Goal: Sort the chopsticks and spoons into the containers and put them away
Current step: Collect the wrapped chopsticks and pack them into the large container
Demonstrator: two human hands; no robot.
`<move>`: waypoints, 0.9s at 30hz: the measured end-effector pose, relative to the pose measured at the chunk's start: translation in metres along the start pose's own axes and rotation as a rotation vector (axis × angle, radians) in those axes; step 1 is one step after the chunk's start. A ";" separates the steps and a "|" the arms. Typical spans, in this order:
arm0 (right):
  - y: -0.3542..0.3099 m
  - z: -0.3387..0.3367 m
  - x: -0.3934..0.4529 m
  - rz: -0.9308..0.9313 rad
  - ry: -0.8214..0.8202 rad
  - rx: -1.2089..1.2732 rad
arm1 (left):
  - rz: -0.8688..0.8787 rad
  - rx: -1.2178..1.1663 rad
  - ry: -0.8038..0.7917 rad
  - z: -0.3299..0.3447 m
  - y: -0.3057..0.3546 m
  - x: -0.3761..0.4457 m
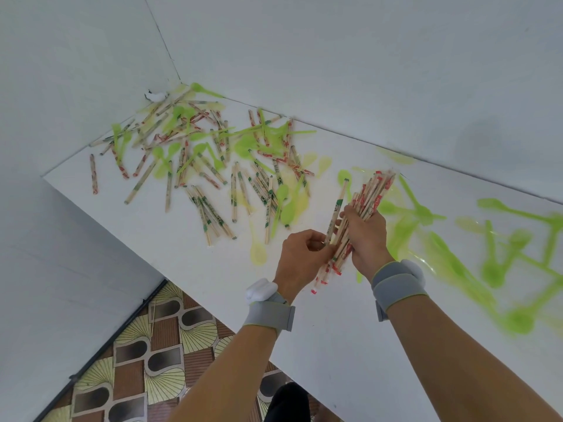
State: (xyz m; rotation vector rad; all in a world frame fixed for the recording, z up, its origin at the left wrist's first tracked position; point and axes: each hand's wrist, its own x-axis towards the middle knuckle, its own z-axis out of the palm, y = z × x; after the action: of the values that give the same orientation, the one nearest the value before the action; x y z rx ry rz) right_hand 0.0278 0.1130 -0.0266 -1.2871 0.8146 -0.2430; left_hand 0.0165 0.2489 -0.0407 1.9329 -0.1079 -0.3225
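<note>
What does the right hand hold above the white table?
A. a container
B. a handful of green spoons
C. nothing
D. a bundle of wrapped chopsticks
D: the right hand grips a bundle of wrapped chopsticks, many with red print, while the left hand pinches one chopstick with green print beside it.

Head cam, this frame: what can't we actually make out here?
- Containers: none in the head view; whether they lie beyond the frame edges cannot be told.
- Green spoons at right: motion-blurred, count and outlines unclear.
- Printing on the chopstick bundle: too small to read.
- Bundle's middle: covered by the right hand and left hand.
- White object in the far corner: too small to identify.
</note>
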 end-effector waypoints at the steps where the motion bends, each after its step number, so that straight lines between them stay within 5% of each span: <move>1: 0.000 0.000 -0.001 0.000 -0.006 0.002 | 0.009 0.014 -0.004 0.000 0.000 0.001; 13: 0.003 -0.005 -0.015 0.054 -0.220 0.101 | 0.060 -0.082 0.092 0.004 0.014 0.013; 27: 0.000 -0.006 -0.009 0.059 -0.135 0.162 | 0.013 -0.083 0.095 0.000 0.005 -0.005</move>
State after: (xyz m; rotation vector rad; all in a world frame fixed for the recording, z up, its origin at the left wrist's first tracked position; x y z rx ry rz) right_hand 0.0178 0.1137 -0.0235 -1.1129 0.7025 -0.1694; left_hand 0.0120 0.2479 -0.0357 1.8617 -0.0440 -0.2226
